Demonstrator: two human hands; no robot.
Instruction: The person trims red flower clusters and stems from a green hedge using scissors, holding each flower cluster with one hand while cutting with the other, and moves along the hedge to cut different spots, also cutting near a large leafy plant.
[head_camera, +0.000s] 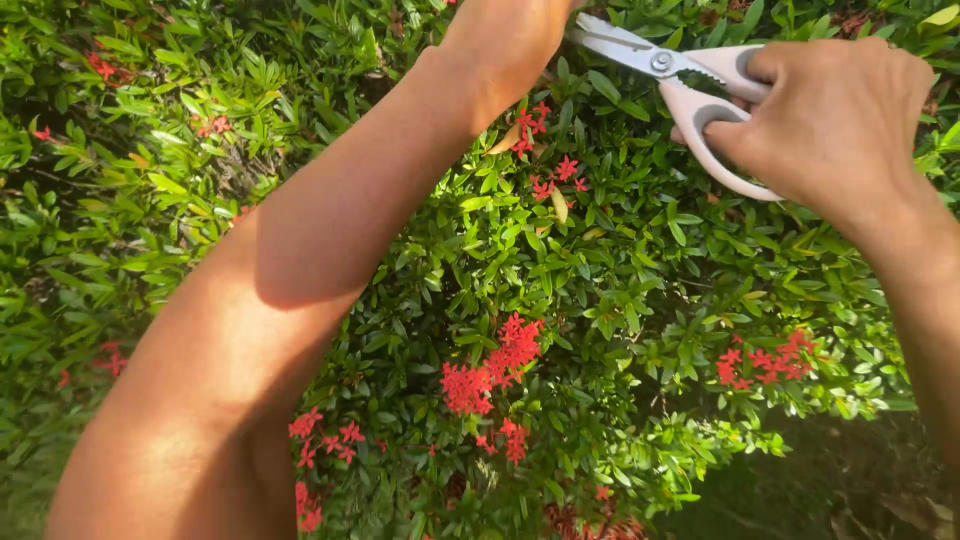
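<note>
Two hands are seen at work over a flowering shrub, which fills the view.

Item 1. Right hand, at the upper right. It is closed through the loops of the scissors, fingers wrapped about the pale handles. The metal blades are parted slightly and pointed left, toward the other hand.

Item 2. Left hand, at the top centre, cut off by the upper edge of the view. The forearm is stretched up from the lower left. Whether the fingers are spread or pinched on a stem cannot be told; the hand is placed just beside the blade tips.

Item 3. Shrub. Dense small green leaves, in bright sun. Red flower clusters are noted in several places: a small one just below the left hand, a large one at lower centre, another at lower right, and loose blooms by the forearm.

Step in hand, as judged: a cut being lined up near the top of the shrub, with the growth probably held by the left hand.

Next move, as judged: the blades would need to be set around one stem only, clear of the left fingers, before being closed.
</note>
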